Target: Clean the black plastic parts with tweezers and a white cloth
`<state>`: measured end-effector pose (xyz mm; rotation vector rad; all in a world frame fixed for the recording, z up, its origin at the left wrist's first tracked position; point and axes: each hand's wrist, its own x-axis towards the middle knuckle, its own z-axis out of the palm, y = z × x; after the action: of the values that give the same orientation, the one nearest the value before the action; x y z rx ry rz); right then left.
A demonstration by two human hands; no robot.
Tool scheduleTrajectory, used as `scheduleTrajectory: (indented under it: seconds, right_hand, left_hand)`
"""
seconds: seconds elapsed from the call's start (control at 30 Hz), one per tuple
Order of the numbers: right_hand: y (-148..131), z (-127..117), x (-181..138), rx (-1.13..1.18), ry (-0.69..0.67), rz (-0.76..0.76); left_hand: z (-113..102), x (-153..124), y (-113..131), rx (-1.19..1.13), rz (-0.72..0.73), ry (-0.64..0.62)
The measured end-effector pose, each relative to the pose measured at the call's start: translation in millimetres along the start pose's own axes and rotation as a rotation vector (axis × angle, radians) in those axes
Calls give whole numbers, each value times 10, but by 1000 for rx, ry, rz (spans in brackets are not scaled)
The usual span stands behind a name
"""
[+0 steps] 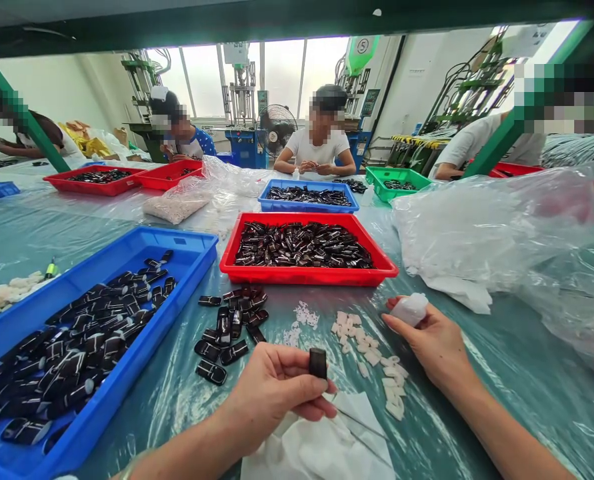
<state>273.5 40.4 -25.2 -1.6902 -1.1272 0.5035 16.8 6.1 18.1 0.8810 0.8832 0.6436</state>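
Observation:
My left hand (271, 390) is closed in a pinch on a small black plastic piece (318, 363), held upright over a white cloth (321, 440). My right hand (434, 340) grips a small translucent white bottle (410, 309) between thumb and fingers. Between the two hands lie several small white pieces (371, 357) on the plastic-covered table (501, 360). A loose heap of black pieces (229, 330) lies just beyond my left hand.
A blue tray (187, 257) of black pieces sits at left; a red tray (307, 275) of them stands ahead, another blue tray (307, 205) behind it. A big clear plastic bag (507, 233) lies at right. Other people sit at the far side with red and green trays.

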Motion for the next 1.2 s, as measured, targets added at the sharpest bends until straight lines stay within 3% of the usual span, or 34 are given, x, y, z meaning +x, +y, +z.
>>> scheduleTrajectory:
  seconds: [0.2,0.37,0.47,0.53,0.67,0.73,0.83,1.07,1.2]
  right_hand:
    - [23,28,21,15,20,10]
    - [-102,-40,-36,-44,204,-88]
    - [-289,-119,-185,-159,294,-232]
    - [-400,-142,-310,-281,201,-415]
    - [-454,-68,-518,-435,-217,-630]
    - [-400,-6,-576,-577,-351,-737]
    - [-304,52,-615,-720,-393,-823]
    - [-250,56,-645,-766,-367,-885]
    - [-246,63,-654,-761,-336,-931]
  left_hand:
    - [-6,11,-7,-6,2,34]
    - [-8,16,-14,1,14,67]
    - [-4,18,-22,-13,46,81]
    - [0,24,-33,-25,69,90]
    - [5,49,-64,-16,85,107]
    - [8,58,-78,0,100,107]
    - [14,57,-87,15,139,97]
    - [20,41,-86,70,208,63]
    - [17,38,-109,62,149,28]
